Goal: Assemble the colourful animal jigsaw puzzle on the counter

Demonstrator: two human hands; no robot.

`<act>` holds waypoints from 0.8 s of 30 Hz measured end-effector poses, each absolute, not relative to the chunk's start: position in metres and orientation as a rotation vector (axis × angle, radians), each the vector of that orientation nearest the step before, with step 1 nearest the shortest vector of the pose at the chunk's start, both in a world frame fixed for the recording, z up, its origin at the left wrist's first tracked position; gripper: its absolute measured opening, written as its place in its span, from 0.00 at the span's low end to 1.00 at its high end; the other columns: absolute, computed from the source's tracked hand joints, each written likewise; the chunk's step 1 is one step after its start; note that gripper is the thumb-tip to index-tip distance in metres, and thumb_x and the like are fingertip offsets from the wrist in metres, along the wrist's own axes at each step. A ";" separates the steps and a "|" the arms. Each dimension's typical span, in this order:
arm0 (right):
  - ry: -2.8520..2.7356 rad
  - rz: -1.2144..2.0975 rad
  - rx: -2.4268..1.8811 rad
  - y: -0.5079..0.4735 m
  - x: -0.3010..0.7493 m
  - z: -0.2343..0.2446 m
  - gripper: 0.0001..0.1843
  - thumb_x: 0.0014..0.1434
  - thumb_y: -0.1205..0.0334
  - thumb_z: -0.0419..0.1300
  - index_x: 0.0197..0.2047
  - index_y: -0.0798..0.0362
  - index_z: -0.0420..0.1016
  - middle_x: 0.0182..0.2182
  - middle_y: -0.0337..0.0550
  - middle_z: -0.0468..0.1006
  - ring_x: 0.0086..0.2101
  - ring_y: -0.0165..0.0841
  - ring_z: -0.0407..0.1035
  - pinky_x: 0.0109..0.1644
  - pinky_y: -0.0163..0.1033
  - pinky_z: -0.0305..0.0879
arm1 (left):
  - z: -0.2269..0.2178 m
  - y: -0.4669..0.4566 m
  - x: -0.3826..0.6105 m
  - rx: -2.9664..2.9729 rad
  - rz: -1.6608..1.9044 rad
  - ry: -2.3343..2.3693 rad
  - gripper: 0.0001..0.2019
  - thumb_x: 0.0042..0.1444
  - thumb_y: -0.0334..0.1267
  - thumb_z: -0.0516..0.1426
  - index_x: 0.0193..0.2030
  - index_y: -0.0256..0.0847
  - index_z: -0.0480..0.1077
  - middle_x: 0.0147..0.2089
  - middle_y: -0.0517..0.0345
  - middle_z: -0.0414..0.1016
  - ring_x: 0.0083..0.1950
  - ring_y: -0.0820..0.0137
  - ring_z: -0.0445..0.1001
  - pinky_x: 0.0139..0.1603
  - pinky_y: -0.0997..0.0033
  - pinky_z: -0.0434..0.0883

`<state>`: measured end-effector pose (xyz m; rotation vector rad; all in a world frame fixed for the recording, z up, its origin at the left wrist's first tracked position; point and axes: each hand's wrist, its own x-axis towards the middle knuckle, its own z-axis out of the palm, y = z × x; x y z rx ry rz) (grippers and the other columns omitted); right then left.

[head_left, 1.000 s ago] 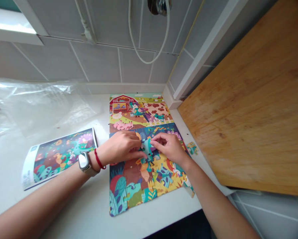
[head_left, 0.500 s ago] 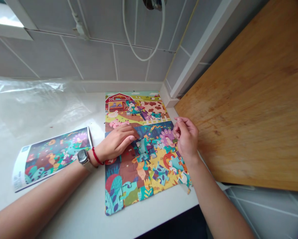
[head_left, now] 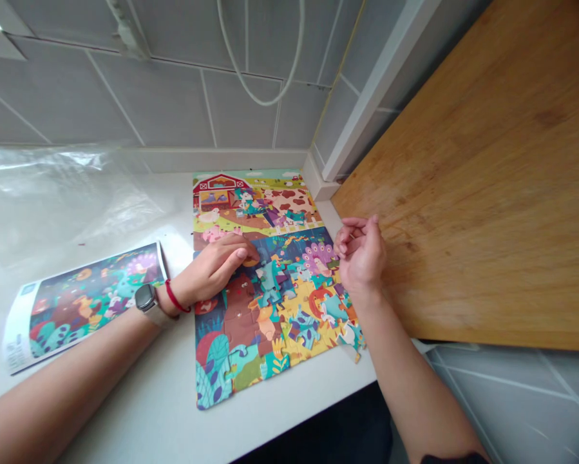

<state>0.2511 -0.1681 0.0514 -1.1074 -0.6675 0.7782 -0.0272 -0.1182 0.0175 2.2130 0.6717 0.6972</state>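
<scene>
My left hand [head_left: 225, 263] lies palm down on the upper left part of a colourful animal jigsaw puzzle [head_left: 243, 319]; its fingers are gently bent and no piece shows in them. Just right of the puzzle's upper right corner, my right hand [head_left: 363, 254] hovers with loosely curled fingers and a raised thumb. Nothing is visible in it. Several loose puzzle pieces lie on top of the joined picture, among them a teal piece [head_left: 270, 276] near my left fingertips and a blue leaf-patterned piece [head_left: 304, 327]. A white and teal piece [head_left: 351, 336] overhangs the lower right edge.
Behind the puzzle lies a farm-scene board [head_left: 212, 219] with several pieces on it. A printed reference picture [head_left: 91, 299] lies under my left forearm. Clear plastic wrapping [head_left: 67, 193] is at the back left. A wooden panel [head_left: 473, 193] closes the right side; a white cable [head_left: 255, 96] hangs above.
The camera view has shifted slightly, so everything sits further left and higher. My right hand has turned a little and its thumb has lifted from the fingers. My left hand stays on the puzzle.
</scene>
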 end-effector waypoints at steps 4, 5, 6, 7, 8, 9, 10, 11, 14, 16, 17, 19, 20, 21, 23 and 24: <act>-0.732 0.607 -1.116 -0.171 0.262 0.057 0.26 0.63 0.36 0.60 0.31 0.52 0.75 0.19 0.31 0.66 0.16 0.24 0.58 0.19 0.31 0.51 | 0.016 -0.117 -0.028 2.195 0.708 0.696 0.30 0.77 0.52 0.39 0.44 0.39 0.78 0.45 0.49 0.81 0.47 0.62 0.77 0.55 0.62 0.71; -0.757 0.563 -1.123 -0.175 0.267 0.059 0.25 0.64 0.37 0.61 0.31 0.52 0.75 0.19 0.31 0.67 0.17 0.24 0.59 0.19 0.31 0.52 | 0.015 -0.117 -0.028 2.182 0.714 0.706 0.30 0.77 0.53 0.39 0.44 0.39 0.78 0.45 0.50 0.82 0.47 0.62 0.78 0.55 0.62 0.71; -0.788 0.528 -1.135 -0.181 0.273 0.061 0.24 0.65 0.39 0.61 0.31 0.52 0.76 0.19 0.32 0.67 0.17 0.24 0.59 0.20 0.31 0.53 | 0.015 -0.117 -0.028 2.171 0.719 0.717 0.30 0.77 0.53 0.40 0.44 0.39 0.78 0.45 0.50 0.82 0.47 0.62 0.78 0.55 0.63 0.71; -0.829 0.504 -1.154 -0.189 0.278 0.063 0.23 0.66 0.41 0.60 0.31 0.52 0.76 0.20 0.32 0.68 0.18 0.25 0.60 0.21 0.31 0.55 | 0.014 -0.117 -0.029 2.161 0.721 0.728 0.30 0.77 0.54 0.40 0.44 0.39 0.78 0.46 0.50 0.82 0.47 0.62 0.78 0.55 0.63 0.71; -0.885 0.489 -1.183 -0.198 0.284 0.066 0.22 0.68 0.43 0.60 0.32 0.52 0.77 0.21 0.33 0.70 0.19 0.25 0.62 0.22 0.31 0.56 | 0.014 -0.117 -0.029 2.154 0.722 0.738 0.30 0.77 0.54 0.40 0.44 0.39 0.78 0.46 0.50 0.82 0.48 0.62 0.78 0.56 0.63 0.71; -0.953 0.474 -1.225 -0.210 0.290 0.068 0.21 0.69 0.44 0.59 0.33 0.52 0.78 0.22 0.34 0.72 0.20 0.26 0.63 0.23 0.32 0.58 | 0.014 -0.117 -0.029 2.153 0.715 0.745 0.30 0.77 0.55 0.40 0.45 0.39 0.78 0.46 0.50 0.82 0.48 0.62 0.78 0.56 0.63 0.71; -1.041 0.458 -1.283 -0.223 0.296 0.071 0.20 0.70 0.46 0.58 0.35 0.52 0.79 0.25 0.35 0.74 0.22 0.26 0.65 0.25 0.32 0.61 | 0.015 -0.118 -0.029 2.156 0.703 0.750 0.31 0.77 0.56 0.40 0.45 0.38 0.78 0.47 0.49 0.82 0.49 0.63 0.77 0.57 0.63 0.70; -1.140 0.443 -1.356 -0.236 0.301 0.073 0.18 0.72 0.48 0.58 0.38 0.51 0.80 0.27 0.37 0.77 0.24 0.27 0.68 0.27 0.33 0.63 | 0.016 -0.118 -0.029 2.161 0.690 0.753 0.31 0.77 0.56 0.40 0.46 0.38 0.78 0.47 0.49 0.82 0.49 0.63 0.77 0.57 0.63 0.70; -1.506 0.402 -1.659 -0.274 0.310 0.081 0.12 0.71 0.53 0.60 0.44 0.49 0.81 0.36 0.41 0.81 0.32 0.31 0.74 0.36 0.36 0.70 | 0.018 -0.118 -0.028 2.185 0.667 0.761 0.33 0.76 0.58 0.39 0.45 0.36 0.78 0.47 0.48 0.82 0.48 0.63 0.78 0.55 0.64 0.71; -1.744 0.477 -1.866 -0.295 0.312 0.084 0.10 0.70 0.54 0.62 0.48 0.48 0.80 0.42 0.43 0.82 0.38 0.34 0.76 0.40 0.39 0.72 | 0.018 -0.117 -0.028 2.198 0.666 0.769 0.33 0.76 0.58 0.39 0.44 0.36 0.78 0.47 0.48 0.82 0.48 0.63 0.78 0.54 0.65 0.71; -1.844 0.534 -1.952 -0.304 0.311 0.084 0.11 0.69 0.54 0.64 0.51 0.47 0.79 0.46 0.43 0.81 0.40 0.36 0.77 0.43 0.40 0.73 | 0.018 -0.117 -0.028 2.202 0.669 0.774 0.33 0.76 0.58 0.40 0.44 0.37 0.79 0.47 0.48 0.82 0.47 0.63 0.78 0.54 0.65 0.71; -1.994 0.614 -2.075 -0.320 0.309 0.083 0.21 0.63 0.54 0.70 0.57 0.47 0.76 0.51 0.46 0.79 0.47 0.42 0.77 0.50 0.46 0.74 | 0.017 -0.117 -0.027 2.200 0.672 0.787 0.33 0.76 0.58 0.40 0.43 0.37 0.79 0.46 0.49 0.83 0.47 0.63 0.79 0.54 0.64 0.72; -2.036 0.613 -2.119 -0.326 0.307 0.082 0.26 0.59 0.54 0.73 0.59 0.48 0.74 0.52 0.48 0.78 0.50 0.45 0.76 0.53 0.48 0.73 | 0.017 -0.117 -0.027 2.199 0.672 0.794 0.33 0.75 0.58 0.41 0.43 0.38 0.79 0.46 0.49 0.83 0.46 0.62 0.79 0.53 0.64 0.72; -2.056 0.596 -2.160 -0.332 0.305 0.081 0.30 0.57 0.54 0.75 0.60 0.48 0.73 0.53 0.49 0.77 0.52 0.47 0.75 0.55 0.50 0.73 | 0.017 -0.117 -0.027 2.199 0.673 0.800 0.33 0.75 0.59 0.41 0.43 0.38 0.79 0.46 0.49 0.83 0.46 0.62 0.79 0.53 0.64 0.72; -2.049 0.556 -2.223 -0.339 0.301 0.078 0.30 0.55 0.54 0.76 0.58 0.49 0.73 0.53 0.49 0.76 0.53 0.48 0.74 0.56 0.51 0.72 | 0.016 -0.117 -0.026 2.205 0.670 0.813 0.33 0.74 0.60 0.41 0.42 0.38 0.79 0.45 0.49 0.83 0.45 0.62 0.79 0.53 0.63 0.73; -2.036 0.548 -2.244 -0.341 0.300 0.077 0.28 0.56 0.54 0.76 0.56 0.49 0.73 0.52 0.49 0.76 0.53 0.47 0.74 0.55 0.50 0.72 | 0.016 -0.117 -0.026 2.208 0.670 0.818 0.33 0.74 0.61 0.42 0.42 0.38 0.79 0.45 0.49 0.83 0.45 0.61 0.79 0.52 0.63 0.73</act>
